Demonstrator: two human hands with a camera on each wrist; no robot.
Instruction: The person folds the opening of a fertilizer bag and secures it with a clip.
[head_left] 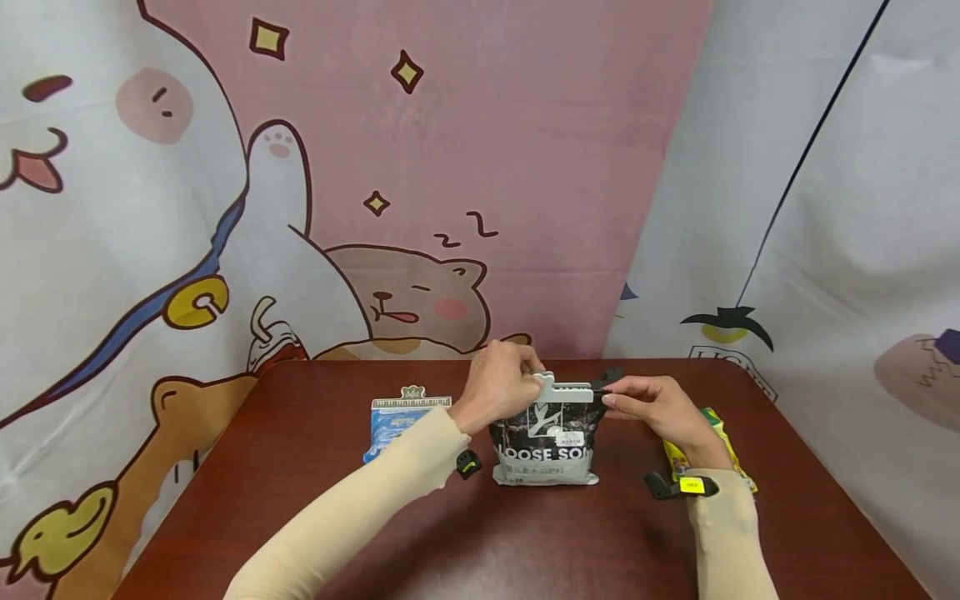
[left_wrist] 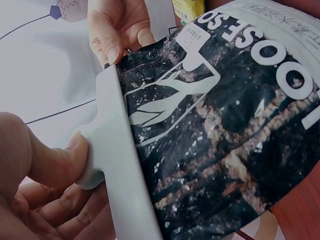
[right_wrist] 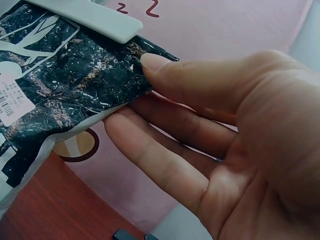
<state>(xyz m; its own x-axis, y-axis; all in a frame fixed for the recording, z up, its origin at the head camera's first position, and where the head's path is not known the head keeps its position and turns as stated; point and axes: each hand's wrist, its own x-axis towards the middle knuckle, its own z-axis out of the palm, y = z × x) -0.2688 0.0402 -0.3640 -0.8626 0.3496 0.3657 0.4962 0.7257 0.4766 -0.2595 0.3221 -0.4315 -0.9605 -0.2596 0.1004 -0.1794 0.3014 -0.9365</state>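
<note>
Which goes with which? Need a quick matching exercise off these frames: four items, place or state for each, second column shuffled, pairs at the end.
Things:
1. black-and-white bag
2. white clip
3. blue packet
4. yellow packet

Places or states:
A. right of the bag in the head view, partly hidden by the right wrist
B. gripped by the left hand, across the bag's top edge
C. top corner pinched by the right hand
D. left of the bag in the head view

Pairs: 1-C, 2-B, 3-D, 4-A
</note>
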